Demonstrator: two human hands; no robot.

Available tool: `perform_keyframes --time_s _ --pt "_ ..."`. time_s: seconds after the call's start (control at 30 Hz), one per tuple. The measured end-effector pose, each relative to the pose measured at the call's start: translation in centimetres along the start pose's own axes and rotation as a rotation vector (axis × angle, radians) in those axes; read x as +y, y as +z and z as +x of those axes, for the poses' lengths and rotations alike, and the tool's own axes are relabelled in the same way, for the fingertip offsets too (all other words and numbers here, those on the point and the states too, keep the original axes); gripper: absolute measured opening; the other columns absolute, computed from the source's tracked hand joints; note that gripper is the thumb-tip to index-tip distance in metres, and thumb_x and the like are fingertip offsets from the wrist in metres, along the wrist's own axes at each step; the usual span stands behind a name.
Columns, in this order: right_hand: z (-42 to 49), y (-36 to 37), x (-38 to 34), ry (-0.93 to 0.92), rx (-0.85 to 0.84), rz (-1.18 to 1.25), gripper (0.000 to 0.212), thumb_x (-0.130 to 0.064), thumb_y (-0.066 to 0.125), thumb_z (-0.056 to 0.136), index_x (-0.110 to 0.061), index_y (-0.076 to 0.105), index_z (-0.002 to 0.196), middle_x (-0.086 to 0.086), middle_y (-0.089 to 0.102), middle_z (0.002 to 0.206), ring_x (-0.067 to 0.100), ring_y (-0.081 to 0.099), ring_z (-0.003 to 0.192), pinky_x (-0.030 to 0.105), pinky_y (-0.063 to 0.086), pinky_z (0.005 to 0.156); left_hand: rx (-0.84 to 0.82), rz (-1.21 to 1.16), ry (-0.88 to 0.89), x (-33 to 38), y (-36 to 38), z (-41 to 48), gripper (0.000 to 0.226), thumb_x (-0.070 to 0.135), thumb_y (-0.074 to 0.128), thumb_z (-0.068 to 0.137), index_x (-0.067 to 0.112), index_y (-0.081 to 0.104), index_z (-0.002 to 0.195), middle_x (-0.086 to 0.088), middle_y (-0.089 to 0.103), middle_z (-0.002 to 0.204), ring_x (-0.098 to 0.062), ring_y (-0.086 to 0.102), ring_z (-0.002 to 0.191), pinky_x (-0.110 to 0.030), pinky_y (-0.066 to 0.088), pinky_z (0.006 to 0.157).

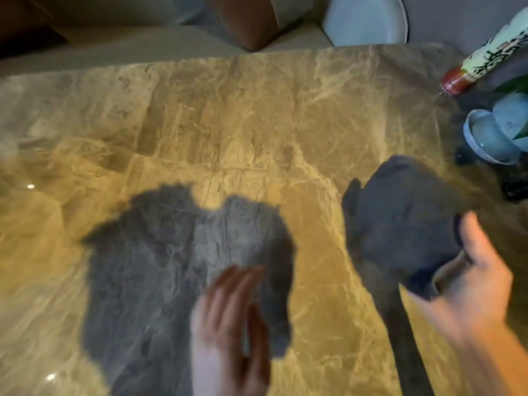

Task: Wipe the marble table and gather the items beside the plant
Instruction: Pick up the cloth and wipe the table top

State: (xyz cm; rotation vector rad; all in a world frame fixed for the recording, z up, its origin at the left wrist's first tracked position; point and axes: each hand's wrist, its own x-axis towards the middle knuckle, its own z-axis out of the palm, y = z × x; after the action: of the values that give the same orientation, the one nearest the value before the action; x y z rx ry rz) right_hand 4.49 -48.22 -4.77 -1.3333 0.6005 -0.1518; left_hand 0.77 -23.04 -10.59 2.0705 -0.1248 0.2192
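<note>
On the marble worktop point(228, 115) | right hand point(468, 284) clamped on dark cloth point(400, 224), nearer the items point(491, 135) at the far right | left hand point(228, 332) open, empty, hovering.

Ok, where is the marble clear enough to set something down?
The brown marble tabletop is bare across its left and middle, beyond the open left hand. The right edge is crowded: dark grey cloth, pale blue pot, red-capped bottle.
</note>
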Motion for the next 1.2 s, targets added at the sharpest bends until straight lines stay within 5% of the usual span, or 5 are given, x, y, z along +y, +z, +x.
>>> perform_keyframes --time_s 0.1,0.4,0.57,0.8,1.2 --pt "4.8 1.1 -2.0 0.056 -0.015 0.126 0.043 -0.042 0.035 0.1 -0.026 0.074 0.11 -0.003 0.067 0.125 0.015 0.06 0.122 0.037 0.048 0.101 0.005 0.34 -0.126 -2.6 -1.6 -0.6 0.055 0.032 0.043 0.082 0.014 0.051 0.134 -0.003 0.049 0.143 -0.029 0.036 0.14 -0.049 0.027 0.114" --pt "10.9 2.9 3.5 -0.05 -0.207 -0.708 0.074 -0.075 0.044 0.079 -0.007 0.071 0.087 0.023 0.053 0.045 0.032 0.057 0.05 0.033 0.049 0.074 -0.047 0.723 -0.427 -3.3 -2.1 -4.0 0.07 0.045 0.031 0.086 0.017 0.024 0.15 -0.015 0.011 0.16 -0.037 0.002 0.148 -0.056 -0.001 0.118" --pt "9.7 5.2 4.4 -0.132 -0.286 -0.953 0.043 -0.057 0.034 0.096 -0.059 0.018 0.136 -0.011 0.023 0.157 0.007 0.018 0.142 0.042 0.012 0.12 -0.035 0.754 -0.521 -3.6 -2.1 -7.0 0.068 0.045 0.026 0.089 0.018 0.019 0.151 -0.015 0.012 0.16 -0.036 0.003 0.148 -0.058 0.003 0.118" --pt "7.1 9.5 5.2 -0.27 -0.527 -1.147 0.038 -0.04 0.026 0.103 -0.062 0.001 0.121 -0.054 -0.013 0.122 -0.015 -0.02 0.126 0.024 -0.015 0.114 0.065 0.659 -0.445 -4.1 -1.9 -7.6 0.068 0.053 0.013 0.094 0.018 0.009 0.152 -0.018 0.009 0.159 -0.035 -0.002 0.149 -0.048 0.003 0.12" --pt "1.2 12.2 9.2 -0.606 -0.884 -1.565 0.056 -0.066 0.003 0.09 -0.056 0.008 0.145 -0.006 -0.017 0.162 0.026 -0.033 0.143 0.057 -0.012 0.117 0.009 0.594 -0.43 -3.8 -2.4 -7.6 0.069 0.051 0.015 0.093 0.014 0.011 0.152 -0.014 0.004 0.161 -0.032 -0.003 0.149 -0.043 0.001 0.122"
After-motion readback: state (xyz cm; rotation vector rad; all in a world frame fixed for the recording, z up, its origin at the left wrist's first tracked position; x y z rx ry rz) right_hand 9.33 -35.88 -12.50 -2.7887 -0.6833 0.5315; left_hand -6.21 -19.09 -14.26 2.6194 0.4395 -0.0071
